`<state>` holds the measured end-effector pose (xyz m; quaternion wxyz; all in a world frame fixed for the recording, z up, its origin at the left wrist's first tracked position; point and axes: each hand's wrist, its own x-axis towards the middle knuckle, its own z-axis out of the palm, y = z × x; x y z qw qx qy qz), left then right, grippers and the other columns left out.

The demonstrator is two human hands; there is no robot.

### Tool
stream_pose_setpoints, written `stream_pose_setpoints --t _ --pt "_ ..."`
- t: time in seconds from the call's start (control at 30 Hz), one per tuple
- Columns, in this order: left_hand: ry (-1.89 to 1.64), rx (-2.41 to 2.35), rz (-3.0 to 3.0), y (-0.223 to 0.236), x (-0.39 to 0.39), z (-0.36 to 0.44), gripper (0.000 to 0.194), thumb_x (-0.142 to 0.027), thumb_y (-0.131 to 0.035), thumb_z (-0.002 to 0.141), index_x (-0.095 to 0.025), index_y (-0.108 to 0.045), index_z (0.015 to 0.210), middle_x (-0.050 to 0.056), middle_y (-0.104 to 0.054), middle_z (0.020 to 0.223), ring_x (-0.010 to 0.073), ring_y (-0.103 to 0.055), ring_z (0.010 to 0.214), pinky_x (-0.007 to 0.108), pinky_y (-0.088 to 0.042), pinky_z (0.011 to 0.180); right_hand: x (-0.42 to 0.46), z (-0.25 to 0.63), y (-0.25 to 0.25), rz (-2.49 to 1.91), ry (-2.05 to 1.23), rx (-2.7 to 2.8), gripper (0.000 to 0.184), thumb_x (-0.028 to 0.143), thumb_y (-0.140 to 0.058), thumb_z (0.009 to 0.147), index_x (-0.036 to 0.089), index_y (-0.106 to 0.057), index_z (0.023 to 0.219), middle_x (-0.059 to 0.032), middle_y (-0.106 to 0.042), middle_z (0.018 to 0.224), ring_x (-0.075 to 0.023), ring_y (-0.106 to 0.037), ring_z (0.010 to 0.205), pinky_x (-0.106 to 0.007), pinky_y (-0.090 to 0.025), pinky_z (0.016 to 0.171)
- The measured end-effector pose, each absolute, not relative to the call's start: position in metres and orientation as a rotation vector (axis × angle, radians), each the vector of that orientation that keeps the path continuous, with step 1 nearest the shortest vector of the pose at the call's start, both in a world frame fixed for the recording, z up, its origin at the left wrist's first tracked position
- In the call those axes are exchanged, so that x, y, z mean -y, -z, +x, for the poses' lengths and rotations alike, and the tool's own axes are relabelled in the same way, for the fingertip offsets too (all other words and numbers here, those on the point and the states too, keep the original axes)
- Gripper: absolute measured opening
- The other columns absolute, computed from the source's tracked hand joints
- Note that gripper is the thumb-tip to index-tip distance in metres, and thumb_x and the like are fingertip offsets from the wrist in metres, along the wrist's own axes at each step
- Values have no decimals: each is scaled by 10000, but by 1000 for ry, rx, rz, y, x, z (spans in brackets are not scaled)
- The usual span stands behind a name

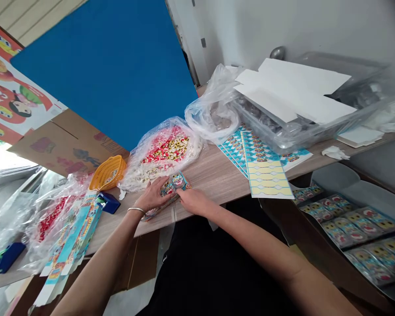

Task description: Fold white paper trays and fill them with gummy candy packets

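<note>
The left arm [98,267] and right arm [250,248] reach in bare from either side, angling together. The left hand [153,195] lies palm down, fingers spread; the right hand [192,201] sits just beside it, palm down, fingers pointing toward it.

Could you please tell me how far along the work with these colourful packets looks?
Rows of packets already lie in the grey-lined box, looking done. In hand, the left hand and right hand hold a printed packet. Apparently left: printed card strips on the table and a clear bag of red-and-yellow printed sheets.
</note>
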<state>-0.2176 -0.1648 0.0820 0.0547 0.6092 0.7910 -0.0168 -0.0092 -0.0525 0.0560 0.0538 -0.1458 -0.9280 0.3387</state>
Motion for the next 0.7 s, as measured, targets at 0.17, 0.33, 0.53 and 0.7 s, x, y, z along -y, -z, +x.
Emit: stream_pose_setpoints --t 0.17,0.33,0.53,0.7 --pt "-25 -2394 1834 -78 171 -220 778 -633 -530 913 -199 -361 1535 176 -455 1537 373 -350 1467 658 -223 1186 63 -27 -57 -589 -1050 2819 327 161 -412 957 100 -586 1228 -236 -730 1041 -341 -711 1012 -450 -522 869" --pt "-15 -2352 1872 -72 173 -225 788 -598 -563 907 -215 -327 1554 172 -426 1559 400 -329 1473 706 -200 1171 70 -38 -59 -634 -1161 2787 276 165 -459 915 98 -623 1127 -239 -735 1012 -348 -725 975 -423 -532 797" --pt "-65 -2300 1939 -69 175 -235 885 -554 -658 863 -187 -278 1573 194 -427 1546 390 -326 1474 640 -244 1198 82 -40 -51 -657 -1538 2612 403 229 -498 868 94 -557 1243 -182 -745 1018 -300 -726 926 -338 -494 712" --pt "-235 -2287 1936 -66 172 -237 797 -471 -635 884 -180 -309 1551 180 -438 1530 341 -375 1449 538 -330 1199 92 -43 -45 -595 -1883 2364 785 206 -514 826 37 -271 1553 -110 -751 956 -232 -704 872 -296 -485 730"
